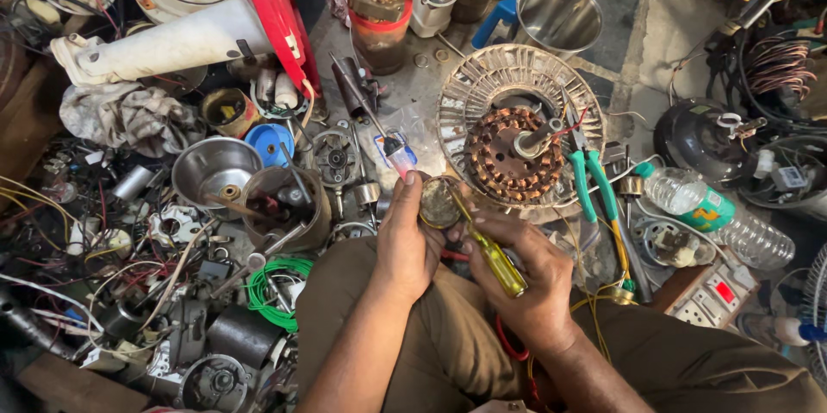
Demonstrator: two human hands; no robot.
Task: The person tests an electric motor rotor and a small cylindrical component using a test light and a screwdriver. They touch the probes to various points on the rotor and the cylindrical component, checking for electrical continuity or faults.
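My left hand (405, 245) holds a small round metal tin (438, 203) up over my knees, fingers wrapped around its left side. My right hand (525, 271) grips a screwdriver with a translucent yellow handle (498, 260), its shaft angled up-left so the tip rests at the tin's rim. Just beyond my hands lies a fan motor stator with copper windings (504, 153) seated in a round slotted metal housing (469, 90).
Green-handled pliers (594, 185) lie right of the stator, near a plastic water bottle (719, 213). Steel bowls (215, 167), a green wire coil (276, 288), motor parts and tangled wires crowd the left. A white switch box (713, 297) sits at right.
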